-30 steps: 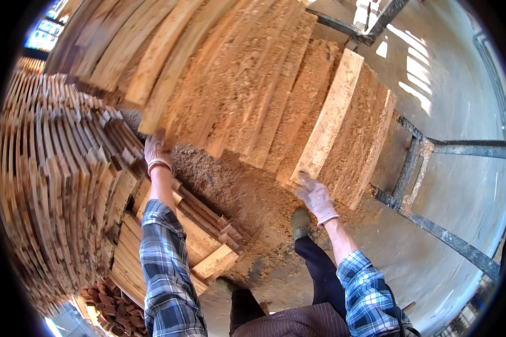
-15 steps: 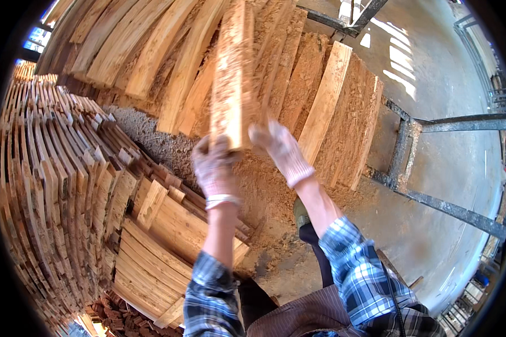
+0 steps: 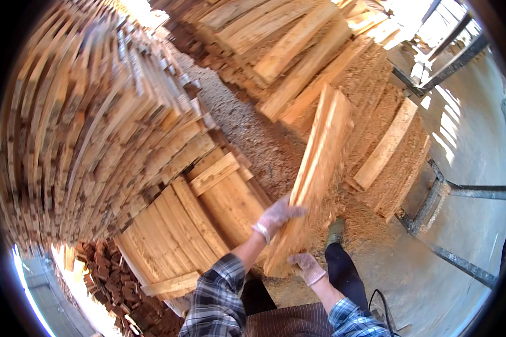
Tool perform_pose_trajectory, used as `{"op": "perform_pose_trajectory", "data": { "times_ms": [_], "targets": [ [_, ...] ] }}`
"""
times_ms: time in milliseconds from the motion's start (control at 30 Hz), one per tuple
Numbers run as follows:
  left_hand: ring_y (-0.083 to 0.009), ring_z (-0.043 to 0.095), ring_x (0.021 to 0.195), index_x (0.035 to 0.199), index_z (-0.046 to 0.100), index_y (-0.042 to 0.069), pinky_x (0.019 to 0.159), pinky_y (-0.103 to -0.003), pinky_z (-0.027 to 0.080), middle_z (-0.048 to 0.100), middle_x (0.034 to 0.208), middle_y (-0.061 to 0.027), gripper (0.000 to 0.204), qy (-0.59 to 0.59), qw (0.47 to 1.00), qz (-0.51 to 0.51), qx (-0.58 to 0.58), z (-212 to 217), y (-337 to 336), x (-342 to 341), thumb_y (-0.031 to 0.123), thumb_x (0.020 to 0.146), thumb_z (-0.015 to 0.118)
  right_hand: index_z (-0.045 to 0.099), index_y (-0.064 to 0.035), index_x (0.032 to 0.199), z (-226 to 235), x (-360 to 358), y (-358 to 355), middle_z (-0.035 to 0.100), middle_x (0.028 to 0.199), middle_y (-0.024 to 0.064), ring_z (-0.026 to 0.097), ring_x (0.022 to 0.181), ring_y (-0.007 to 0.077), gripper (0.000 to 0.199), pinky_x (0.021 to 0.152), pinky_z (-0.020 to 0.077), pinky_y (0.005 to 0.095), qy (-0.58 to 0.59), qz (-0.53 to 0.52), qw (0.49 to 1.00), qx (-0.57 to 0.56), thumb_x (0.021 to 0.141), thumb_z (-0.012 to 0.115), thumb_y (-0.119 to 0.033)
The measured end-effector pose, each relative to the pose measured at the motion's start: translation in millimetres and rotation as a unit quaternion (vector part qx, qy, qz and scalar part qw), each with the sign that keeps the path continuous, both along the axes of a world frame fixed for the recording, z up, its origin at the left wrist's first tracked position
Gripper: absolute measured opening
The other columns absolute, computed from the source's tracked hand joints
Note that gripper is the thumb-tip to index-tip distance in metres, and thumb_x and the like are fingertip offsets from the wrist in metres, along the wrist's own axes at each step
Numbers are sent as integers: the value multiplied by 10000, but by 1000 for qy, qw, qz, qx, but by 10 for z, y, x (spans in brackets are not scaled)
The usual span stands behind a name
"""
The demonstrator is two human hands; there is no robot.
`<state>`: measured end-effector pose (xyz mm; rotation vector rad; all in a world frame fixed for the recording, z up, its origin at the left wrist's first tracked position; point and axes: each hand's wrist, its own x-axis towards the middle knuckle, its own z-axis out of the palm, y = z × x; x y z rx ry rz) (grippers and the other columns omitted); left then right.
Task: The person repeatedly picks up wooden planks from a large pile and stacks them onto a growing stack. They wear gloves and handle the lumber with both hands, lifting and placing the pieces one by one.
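Observation:
A long, rough wooden plank (image 3: 319,160), blurred by motion, slants up and away from me; lines along its left side may be a second plank, but I cannot tell. My left hand (image 3: 278,218), in a light knitted glove, is closed around its left edge, partway up. Low on the right side, near the close end, my right hand (image 3: 307,267) grips it in a matching glove; its fingertips are partly hidden. Beyond the plank lies a pile of sawdust-covered planks (image 3: 388,143), which its far end overlaps in view.
To the left rises a tall stack of thin boards (image 3: 90,129), with a neat stack of wide planks (image 3: 177,224) beside it. Dark wood blocks (image 3: 109,281) lie lower left. A metal frame (image 3: 433,205) stands at right. Sawdust covers the floor by my foot (image 3: 335,233).
Both hands have brought the plank nearer to me, off the pile, and it now tilts. My view has swung left, so the board stack fills more of it.

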<state>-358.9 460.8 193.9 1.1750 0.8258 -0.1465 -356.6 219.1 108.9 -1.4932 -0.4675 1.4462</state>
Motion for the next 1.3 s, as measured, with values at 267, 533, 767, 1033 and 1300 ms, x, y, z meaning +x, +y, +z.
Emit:
{"op": "perform_pose_trajectory", "data": {
  "times_ms": [267, 533, 767, 1033, 1300],
  "targets": [
    [-178, 572, 1072, 1424, 352, 66, 893, -313, 480, 609, 1187, -141, 842, 61, 995, 81, -20, -436, -1266, -1653, 352, 755, 776, 428, 45, 1303, -125, -143, 602, 654, 962, 145, 624, 883, 220, 699, 792, 514, 367, -98, -185, 976, -56, 759, 766, -237],
    [-115, 595, 882, 1260, 464, 23, 734, -265, 528, 615, 1031, -43, 552, -3, 882, 470, 6, -154, -1890, -2990, 137, 791, 731, 205, 9, 1472, 563, -1692, 1395, 537, 1276, 205, 573, 1067, 206, 1031, 917, 463, 312, -4, 163, 987, -7, 643, 791, -171],
    [-191, 636, 717, 1170, 512, 9, 586, -299, 548, 649, 869, -96, 483, 109, 648, 744, -119, -410, -2074, -4843, 19, 733, 718, 294, -160, 1465, 165, -3700, 2428, 565, 1107, 253, 593, 1009, 370, 974, 864, 498, 406, -316, 521, 779, 146, 642, 797, -288],
    [-275, 654, 801, 1269, 396, 3, 667, -365, 591, 631, 956, -177, 596, -18, 430, 891, -144, -324, -2343, -6103, -71, 742, 664, 338, -151, 1415, 162, -6147, 3908, 590, 1056, 218, 612, 952, 351, 804, 797, 508, 452, -561, 616, 469, 291, 751, 749, -341],
    [-312, 651, 838, 1272, 373, -35, 720, -392, 593, 619, 1019, -238, 651, 0, 420, 893, -160, -369, -2487, -6383, -42, 714, 709, 301, -224, 1447, -828, -6715, 4432, 574, 1113, 206, 624, 909, 310, 740, 693, 522, 427, -755, 489, 336, 280, 835, 626, -485]
  ]
}}
